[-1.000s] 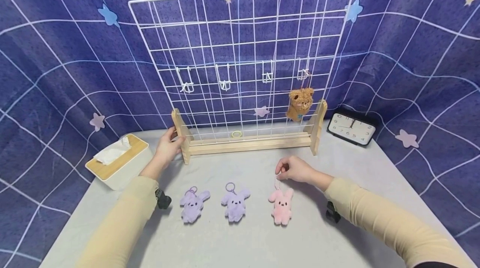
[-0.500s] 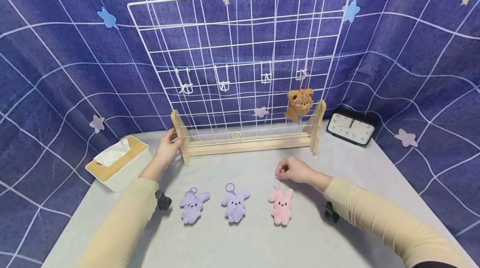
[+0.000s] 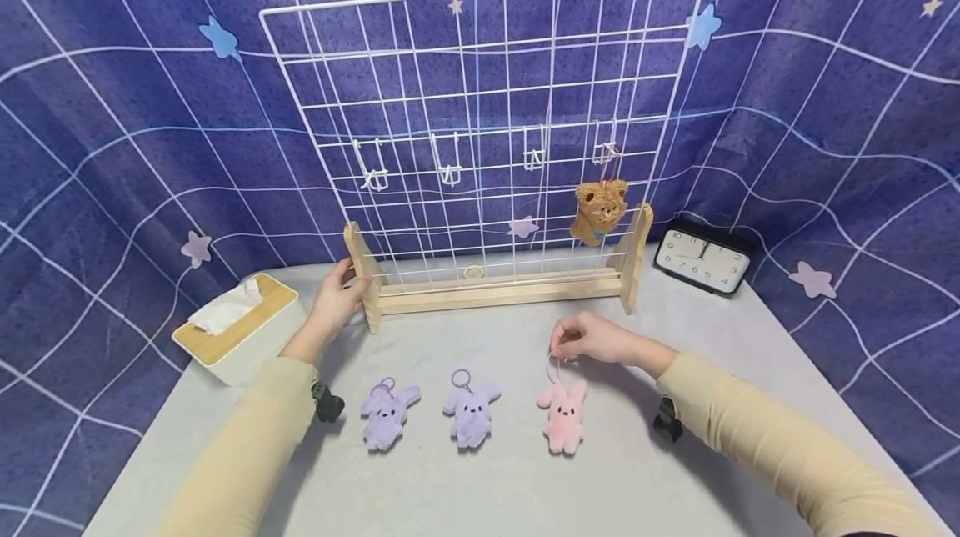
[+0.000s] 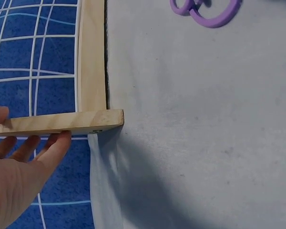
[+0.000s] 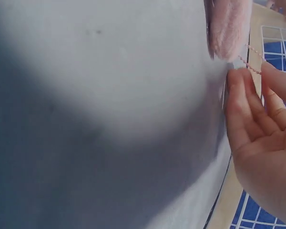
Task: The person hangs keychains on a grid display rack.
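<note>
My left hand (image 3: 333, 297) grips the left wooden end of the rack stand (image 3: 363, 278), thumb on one face and fingers on the other, as the left wrist view shows. With thumb and fingertips, my right hand (image 3: 592, 338) pinches the pink bead chain (image 5: 250, 66) of a pink plush bunny keychain (image 3: 564, 420). That bunny lies face up on the table, its ears toward the hand. Two purple plush bunny keychains, one at left (image 3: 385, 420) and one in the middle (image 3: 472, 420), lie beside it with purple rings at their heads.
A white wire grid (image 3: 480, 95) stands upright in the wooden base, bearing several white hooks. A brown plush bear (image 3: 600, 210) hangs from the rightmost hook (image 3: 606, 153). A tissue box (image 3: 247, 324) stands at left, a black-framed clock (image 3: 702, 256) at right. A yellowish ring (image 3: 473, 272) shows behind the grid.
The right wrist has shifted slightly to the right, the fingers still on the bead chain. My left hand keeps its hold on the stand, and the plush toys lie as before.
</note>
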Action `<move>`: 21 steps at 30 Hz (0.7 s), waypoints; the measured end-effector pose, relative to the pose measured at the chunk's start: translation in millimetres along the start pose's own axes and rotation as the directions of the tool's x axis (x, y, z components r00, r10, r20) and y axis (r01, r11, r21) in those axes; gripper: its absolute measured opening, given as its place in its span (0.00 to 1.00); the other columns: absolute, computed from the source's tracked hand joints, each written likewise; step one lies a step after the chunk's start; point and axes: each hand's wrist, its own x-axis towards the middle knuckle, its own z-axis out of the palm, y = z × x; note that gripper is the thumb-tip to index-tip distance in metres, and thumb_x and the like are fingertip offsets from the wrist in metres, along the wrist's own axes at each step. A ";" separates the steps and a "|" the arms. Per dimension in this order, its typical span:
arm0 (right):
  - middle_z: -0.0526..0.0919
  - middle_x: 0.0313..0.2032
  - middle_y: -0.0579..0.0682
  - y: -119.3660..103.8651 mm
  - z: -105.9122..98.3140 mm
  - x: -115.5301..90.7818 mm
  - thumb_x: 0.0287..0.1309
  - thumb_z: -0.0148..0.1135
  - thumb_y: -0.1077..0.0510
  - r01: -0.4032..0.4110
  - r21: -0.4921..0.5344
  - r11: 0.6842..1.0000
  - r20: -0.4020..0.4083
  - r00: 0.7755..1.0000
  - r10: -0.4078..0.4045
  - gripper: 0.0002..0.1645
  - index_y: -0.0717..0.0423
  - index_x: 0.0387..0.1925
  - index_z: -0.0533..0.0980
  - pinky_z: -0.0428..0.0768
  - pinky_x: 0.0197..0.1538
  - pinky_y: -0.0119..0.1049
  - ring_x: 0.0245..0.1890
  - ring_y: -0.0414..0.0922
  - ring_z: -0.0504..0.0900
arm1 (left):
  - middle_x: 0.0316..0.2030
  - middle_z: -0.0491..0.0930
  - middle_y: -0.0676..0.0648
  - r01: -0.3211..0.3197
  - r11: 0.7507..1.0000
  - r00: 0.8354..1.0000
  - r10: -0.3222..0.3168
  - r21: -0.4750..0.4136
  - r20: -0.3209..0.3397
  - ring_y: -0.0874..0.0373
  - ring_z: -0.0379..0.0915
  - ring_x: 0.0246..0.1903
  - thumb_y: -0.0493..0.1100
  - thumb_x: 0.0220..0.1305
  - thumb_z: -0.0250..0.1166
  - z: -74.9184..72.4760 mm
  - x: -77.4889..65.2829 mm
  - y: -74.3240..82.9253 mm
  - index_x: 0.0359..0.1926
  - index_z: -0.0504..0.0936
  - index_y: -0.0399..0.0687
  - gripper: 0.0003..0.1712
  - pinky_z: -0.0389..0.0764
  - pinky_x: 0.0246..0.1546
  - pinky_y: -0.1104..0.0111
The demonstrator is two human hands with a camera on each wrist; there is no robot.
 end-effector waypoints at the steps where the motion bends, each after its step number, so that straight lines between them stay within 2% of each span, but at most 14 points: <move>1: 0.86 0.32 0.61 0.9 0.3 0.4 0.64 0.65 0.68 0.001 0.024 1.000 0.004 1.000 -0.002 0.05 0.70 0.36 0.80 0.86 0.36 0.39 0.30 0.55 0.82 | 0.72 0.55 0.23 0.002 1.000 1.000 -0.002 0.002 0.004 0.28 0.58 0.68 0.32 0.76 0.51 0.5 -2.2 3.2 0.77 0.48 0.29 0.35 0.71 0.63 0.41; 6: 0.87 0.37 0.64 1.5 1.8 1.4 0.65 0.62 0.71 -0.003 0.141 0.990 0.007 1.000 0.002 0.02 0.70 0.37 0.79 0.89 0.42 0.44 0.37 0.58 0.85 | 0.72 0.55 0.23 0.004 1.000 1.000 -0.004 -0.014 0.009 0.28 0.58 0.68 0.31 0.76 0.51 0.7 -4.2 6.1 0.78 0.48 0.29 0.36 0.71 0.63 0.41; 10: 0.87 0.37 0.64 1.7 2.2 0.1 0.64 0.60 0.73 0.014 0.190 0.982 -0.011 1.000 -0.012 0.03 0.69 0.37 0.79 0.89 0.42 0.44 0.36 0.55 0.86 | 0.72 0.55 0.24 0.003 1.000 1.000 -0.003 -0.019 0.010 0.28 0.58 0.68 0.32 0.76 0.52 1.8 -3.7 6.1 0.78 0.48 0.30 0.36 0.71 0.64 0.41; 16: 0.87 0.34 0.64 2.2 2.8 -0.8 0.62 0.64 0.72 0.041 0.227 0.973 -0.035 0.999 -0.034 0.02 0.70 0.37 0.80 0.89 0.40 0.41 0.33 0.48 0.86 | 0.72 0.55 0.24 0.005 1.000 1.000 -0.005 -0.030 0.006 0.29 0.58 0.68 0.32 0.76 0.52 1.9 -3.8 5.6 0.78 0.48 0.29 0.36 0.69 0.64 0.40; 21: 0.87 0.34 0.64 1.3 2.9 -0.4 0.61 0.65 0.73 0.047 0.259 0.965 -0.049 0.998 -0.036 0.02 0.67 0.35 0.81 0.89 0.41 0.42 0.32 0.44 0.87 | 0.72 0.55 0.24 0.000 1.000 1.000 0.000 -0.030 -0.002 0.29 0.58 0.68 0.32 0.76 0.52 0.1 3.9 -5.5 0.78 0.47 0.30 0.36 0.70 0.63 0.40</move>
